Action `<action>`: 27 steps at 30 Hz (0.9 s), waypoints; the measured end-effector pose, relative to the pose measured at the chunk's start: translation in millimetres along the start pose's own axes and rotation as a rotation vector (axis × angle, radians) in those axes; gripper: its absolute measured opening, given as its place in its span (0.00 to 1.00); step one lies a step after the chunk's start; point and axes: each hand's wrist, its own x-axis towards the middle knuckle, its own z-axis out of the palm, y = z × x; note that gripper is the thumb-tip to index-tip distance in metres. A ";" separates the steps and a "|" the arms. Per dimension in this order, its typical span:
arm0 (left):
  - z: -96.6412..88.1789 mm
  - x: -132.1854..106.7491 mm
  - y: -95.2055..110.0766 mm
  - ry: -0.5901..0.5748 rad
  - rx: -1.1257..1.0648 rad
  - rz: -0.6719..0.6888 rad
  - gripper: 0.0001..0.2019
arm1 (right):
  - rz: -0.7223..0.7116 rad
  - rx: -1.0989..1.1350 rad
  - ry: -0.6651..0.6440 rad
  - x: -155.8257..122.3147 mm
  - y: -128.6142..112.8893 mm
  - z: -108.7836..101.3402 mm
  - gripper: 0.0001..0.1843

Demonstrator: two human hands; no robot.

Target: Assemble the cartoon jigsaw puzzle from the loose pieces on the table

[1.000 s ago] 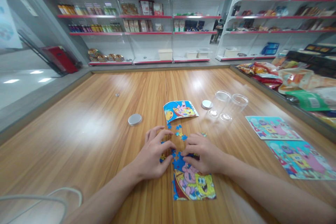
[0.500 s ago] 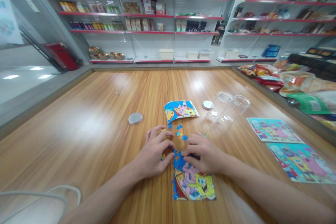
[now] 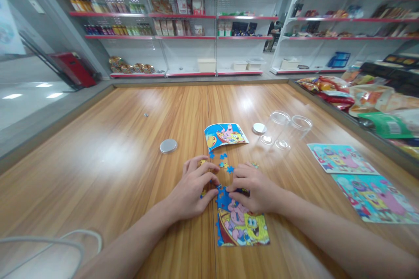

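A partly assembled jigsaw puzzle (image 3: 244, 224) with cartoon figures lies flat on the wooden table, its top edge between both hands. At its upper left corner my left hand (image 3: 196, 187) has thumb and index finger closed around a small blue puzzle piece (image 3: 219, 187). My right hand (image 3: 253, 188) rests over the upper right part, fingers curled and thumb near the index finger; what they pinch is hidden. Loose puzzle pieces (image 3: 230, 169) lie just beyond the hands, some partly covered by the left fingers. Behind them sits a curled picture sheet (image 3: 225, 136) with a similar image.
Two clear jars (image 3: 277, 128) stand right of the sheet beside a silver lid (image 3: 259, 128). Another lid (image 3: 168, 145) lies to the left. Two picture cards (image 3: 376, 198) lie at right, near packaged snacks (image 3: 369, 100). A white cable (image 3: 81, 237) loops at lower left.
The whole view has shifted slightly upward. Both hands stay almost in place at the puzzle's top edge, with only slight finger movement.
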 end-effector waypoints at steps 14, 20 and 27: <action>3.8 0.1 -0.9 0.028 0.027 0.051 0.04 | -0.002 0.007 0.008 -0.2 0.4 1.1 0.05; 3.3 -0.7 -0.1 0.037 0.022 0.092 0.04 | 0.001 0.009 0.000 0.3 0.7 1.2 0.04; 3.0 -1.6 0.4 0.059 0.008 0.097 0.04 | 0.004 0.012 0.009 -0.7 1.8 1.4 0.05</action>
